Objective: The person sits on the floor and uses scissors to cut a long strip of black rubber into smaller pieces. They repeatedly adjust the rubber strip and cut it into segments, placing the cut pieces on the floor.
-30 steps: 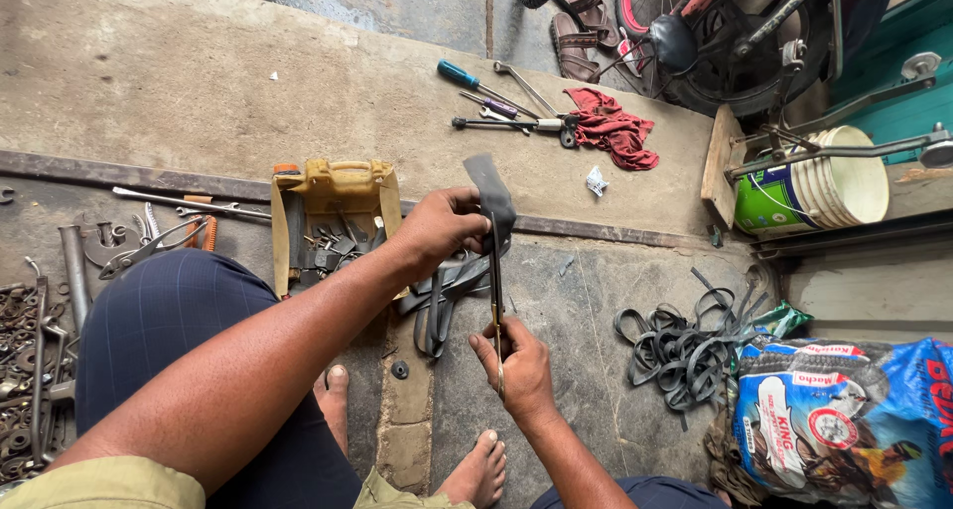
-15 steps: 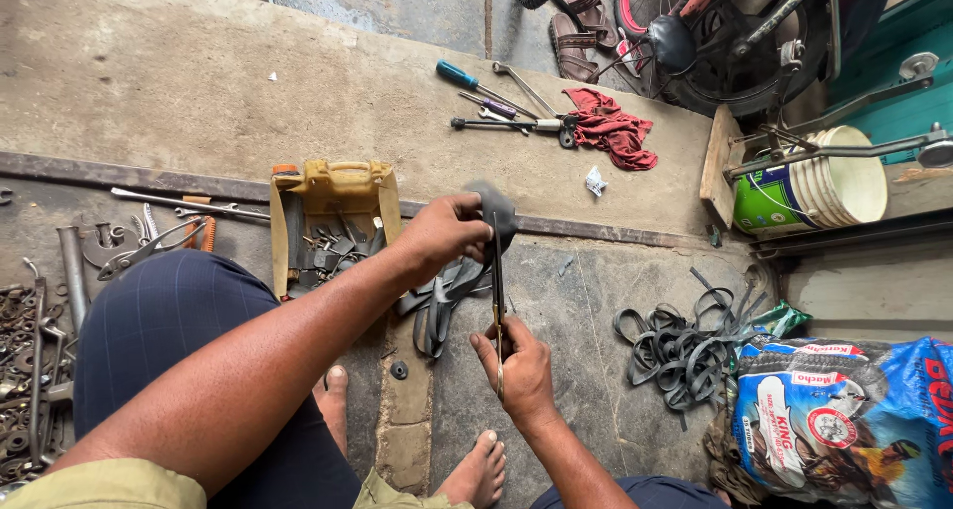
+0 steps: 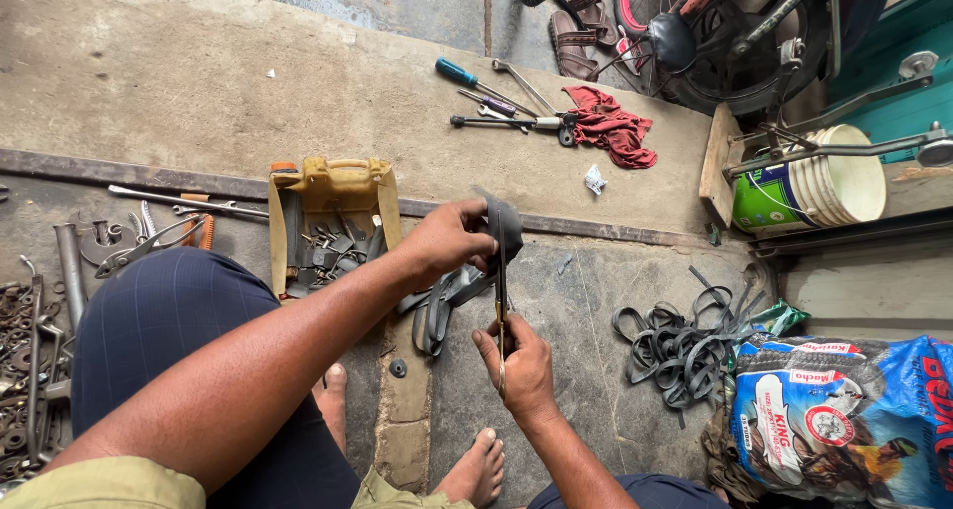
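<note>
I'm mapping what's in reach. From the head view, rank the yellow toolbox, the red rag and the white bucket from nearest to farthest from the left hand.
1. Yellow toolbox: just left of the left hand.
2. Red rag: up and right, beside the loose tools.
3. White bucket: far right, by the wheel.

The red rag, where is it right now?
In the head view the red rag lies on the concrete floor at upper right, just right of a screwdriver, and left of the white and green bucket.
</note>
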